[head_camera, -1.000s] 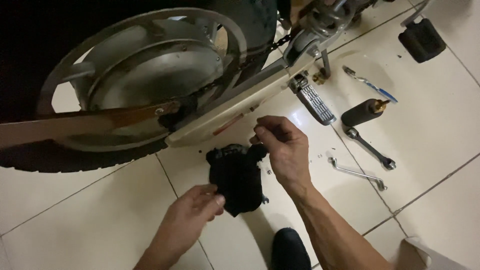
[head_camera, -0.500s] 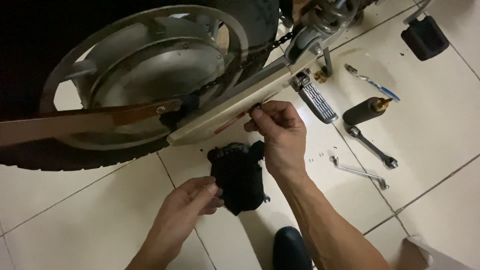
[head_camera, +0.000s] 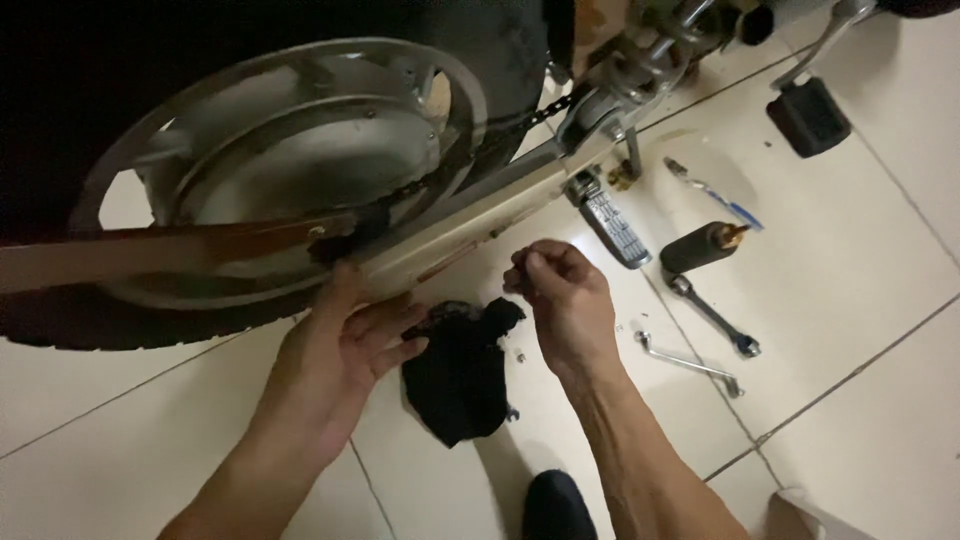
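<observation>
Crouching beside a motorcycle's rear wheel (head_camera: 290, 170) in the upper left of the frame, a person works with two bare hands over pale floor tiles (head_camera: 870, 300). At centre left, the left hand (head_camera: 350, 345) lies open, fingers spread, against the cream chain cover (head_camera: 450, 235). Just right of centre, the right hand (head_camera: 560, 295) is curled shut, fingertips pinched; what it grips is too small to tell. Between them, a black greasy part (head_camera: 460, 375) lies on the floor. Wrenches (head_camera: 700, 340) lie right.
</observation>
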